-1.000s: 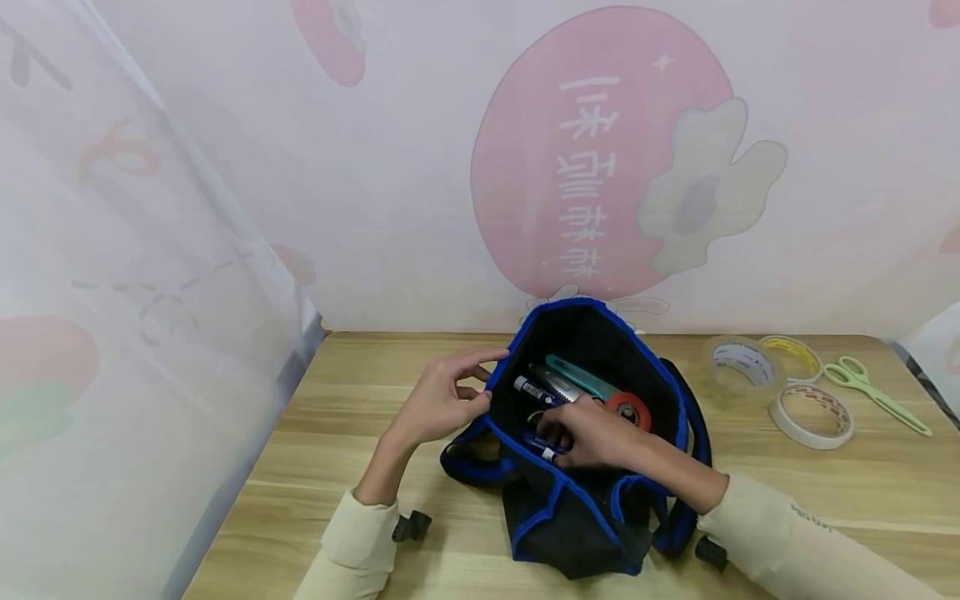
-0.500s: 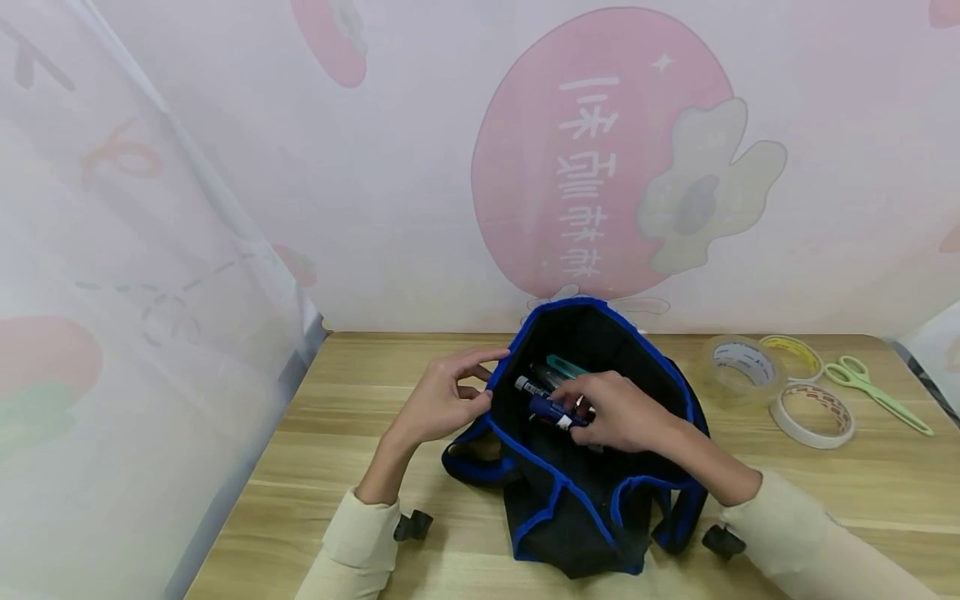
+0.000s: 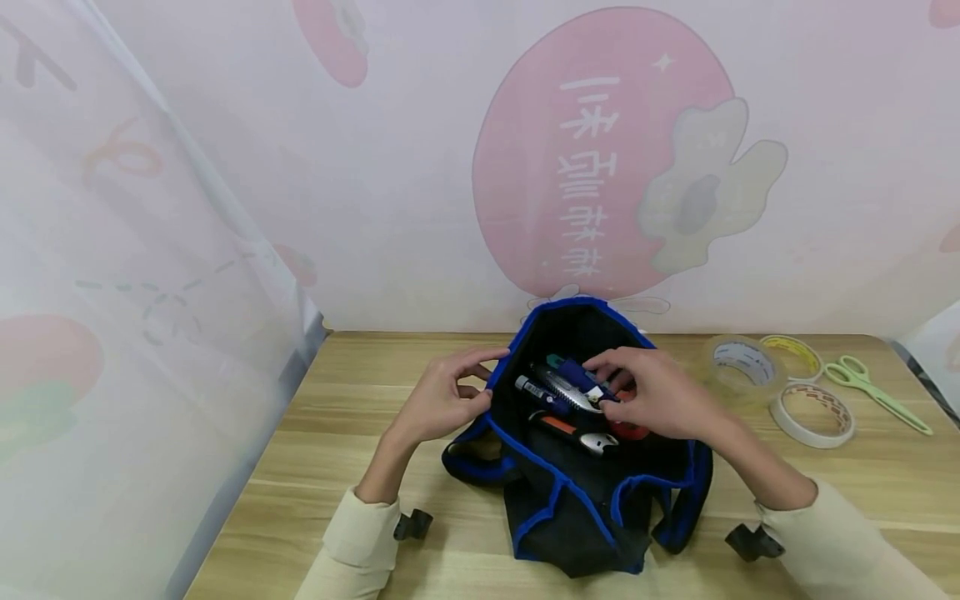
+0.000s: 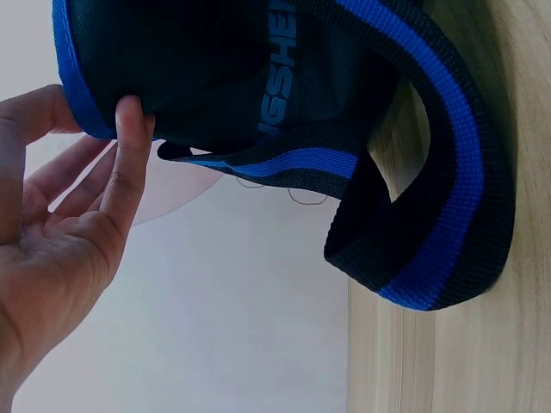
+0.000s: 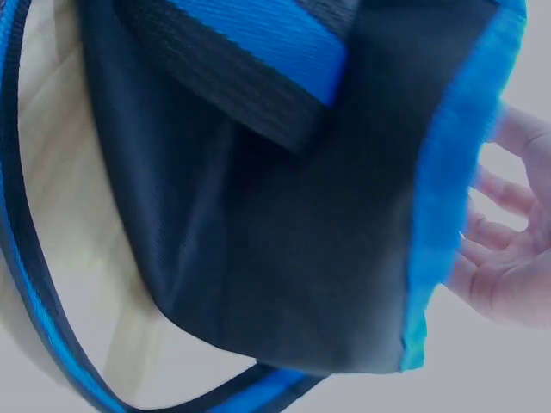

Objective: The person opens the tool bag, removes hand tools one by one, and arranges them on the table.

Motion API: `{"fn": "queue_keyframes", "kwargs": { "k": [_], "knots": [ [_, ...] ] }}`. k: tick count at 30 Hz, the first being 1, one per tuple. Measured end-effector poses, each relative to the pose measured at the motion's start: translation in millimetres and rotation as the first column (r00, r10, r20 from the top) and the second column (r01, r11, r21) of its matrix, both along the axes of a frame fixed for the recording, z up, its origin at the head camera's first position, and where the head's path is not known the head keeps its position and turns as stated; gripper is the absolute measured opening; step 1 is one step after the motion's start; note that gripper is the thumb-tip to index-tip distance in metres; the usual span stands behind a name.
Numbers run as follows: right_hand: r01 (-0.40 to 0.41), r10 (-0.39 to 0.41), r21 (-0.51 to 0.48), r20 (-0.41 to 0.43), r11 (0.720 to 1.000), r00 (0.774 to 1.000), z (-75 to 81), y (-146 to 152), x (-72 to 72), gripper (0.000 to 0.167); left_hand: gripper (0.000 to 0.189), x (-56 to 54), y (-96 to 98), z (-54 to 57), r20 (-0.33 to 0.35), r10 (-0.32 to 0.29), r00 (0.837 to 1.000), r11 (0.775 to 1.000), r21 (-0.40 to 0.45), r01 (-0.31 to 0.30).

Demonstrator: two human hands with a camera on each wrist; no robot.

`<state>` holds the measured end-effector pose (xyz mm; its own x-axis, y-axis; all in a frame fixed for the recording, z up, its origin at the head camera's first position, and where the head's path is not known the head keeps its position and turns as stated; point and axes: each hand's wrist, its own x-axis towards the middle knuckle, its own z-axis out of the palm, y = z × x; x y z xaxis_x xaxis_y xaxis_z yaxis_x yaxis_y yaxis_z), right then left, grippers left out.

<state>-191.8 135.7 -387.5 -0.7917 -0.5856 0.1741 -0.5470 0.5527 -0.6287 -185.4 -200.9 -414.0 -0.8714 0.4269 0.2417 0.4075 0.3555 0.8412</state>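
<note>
Over the tools inside the open bag (image 3: 570, 533), a dark blue item (image 3: 573, 372) lies just left of the right hand (image 3: 660, 392), its long axis slanting toward the palm.
It runs from far left to near right, its near end between that hand's thumb and fingers, which appear to pinch it; the right wrist view hides the fingertips behind the rim. Alongside, at much the same slant, lies a silver-grey tool (image 3: 566, 389), then a capped tube (image 3: 536, 392) and an orange-and-black tool (image 3: 572, 432). The left hand (image 3: 442, 400), farther from the item, grips the bag's left rim between thumb and finger. Well to the right on the desk (image 3: 300, 467) rest a white tape roll (image 3: 780, 425) and green scissors (image 3: 873, 390).
</note>
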Motion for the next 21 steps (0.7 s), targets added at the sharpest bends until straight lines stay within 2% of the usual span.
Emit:
{"fn": "queue_keyframes", "kwargs": {
  "k": [12, 18, 21],
  "knots": [
    [0.136, -0.137, -0.066, -0.002, 0.988, 0.991, 16.2, 47, 12.7, 0.053, 0.061, 0.8, -0.7, 1.6, 0.011, 0.013, 1.000, 1.000, -0.015, -0.012],
    [0.204, -0.210, -0.126, -0.037, 0.971, 0.977, 11.0, 77, 16.3, 0.055, 0.061, 0.9, -0.7, 1.9, 0.002, 0.011, 1.000, 1.000, -0.016, -0.011],
    [0.233, -0.237, -0.140, -0.016, 0.962, 0.971, 5.6, 90, 18.4, 0.056, 0.061, 1.0, -0.7, 1.7, 0.008, 0.008, 1.000, 1.000, -0.009, -0.008]
  ]
}}
